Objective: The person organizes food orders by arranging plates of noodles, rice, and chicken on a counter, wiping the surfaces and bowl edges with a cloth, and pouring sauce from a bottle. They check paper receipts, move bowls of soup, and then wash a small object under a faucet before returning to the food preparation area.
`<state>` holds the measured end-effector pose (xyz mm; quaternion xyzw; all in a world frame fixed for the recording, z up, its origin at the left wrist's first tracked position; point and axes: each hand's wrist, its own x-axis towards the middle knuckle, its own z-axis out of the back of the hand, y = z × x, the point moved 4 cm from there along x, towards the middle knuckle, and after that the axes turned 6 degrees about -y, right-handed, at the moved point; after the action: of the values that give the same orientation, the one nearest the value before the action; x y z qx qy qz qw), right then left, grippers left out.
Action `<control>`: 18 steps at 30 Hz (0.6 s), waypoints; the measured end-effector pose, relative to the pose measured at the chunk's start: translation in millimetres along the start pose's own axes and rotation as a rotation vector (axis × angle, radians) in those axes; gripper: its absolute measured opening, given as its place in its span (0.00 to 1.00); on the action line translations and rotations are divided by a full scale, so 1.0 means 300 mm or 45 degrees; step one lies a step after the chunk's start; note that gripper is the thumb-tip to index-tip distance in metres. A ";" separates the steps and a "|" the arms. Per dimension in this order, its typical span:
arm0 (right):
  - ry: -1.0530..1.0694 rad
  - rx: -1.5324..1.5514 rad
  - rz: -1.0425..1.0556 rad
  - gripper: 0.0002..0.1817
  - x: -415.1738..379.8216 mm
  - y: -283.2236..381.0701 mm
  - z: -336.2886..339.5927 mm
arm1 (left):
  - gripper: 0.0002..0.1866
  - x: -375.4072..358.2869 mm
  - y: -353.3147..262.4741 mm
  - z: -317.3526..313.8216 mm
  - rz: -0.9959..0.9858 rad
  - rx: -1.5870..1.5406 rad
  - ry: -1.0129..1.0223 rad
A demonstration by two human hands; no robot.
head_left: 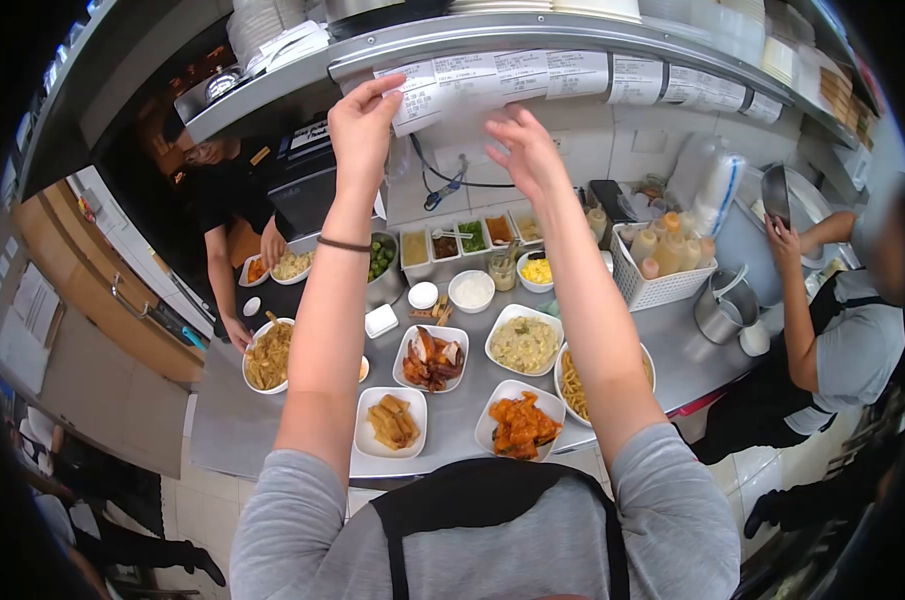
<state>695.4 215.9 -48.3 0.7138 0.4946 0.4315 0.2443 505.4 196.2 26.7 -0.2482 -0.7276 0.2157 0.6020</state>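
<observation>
Both my arms reach up to a row of printed paper slips hanging from the shelf edge. My left hand has thumb and fingers pinched at the top of the leftmost slip. To the right, my right hand is raised just below the slips, its fingers apart and slightly blurred, holding nothing. On the counter below stand a white dish of spring rolls, a plate of sliced roast meat, a dish of orange-sauced food and a bowl of pale rice.
A white basket of sauce bottles and a metal pot stand right, near a co-worker holding a dark pan. Another person at the left touches a noodle bowl. Condiment containers line the back. The metal shelf runs overhead.
</observation>
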 end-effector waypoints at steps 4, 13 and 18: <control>-0.027 0.130 -0.110 0.15 -0.001 0.003 -0.029 | 0.11 0.007 -0.028 0.051 -0.140 0.431 -0.131; 0.013 0.062 -0.113 0.16 0.000 -0.020 0.014 | 0.10 0.017 -0.012 0.092 -0.320 0.523 -0.168; 0.231 0.176 -0.014 0.15 0.067 -0.073 0.088 | 0.08 -0.044 -0.054 0.092 -0.080 0.184 -0.247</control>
<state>710.0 245.0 -71.4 0.6841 0.5472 0.4580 0.1513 478.6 175.0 21.5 -0.1591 -0.7724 0.2715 0.5517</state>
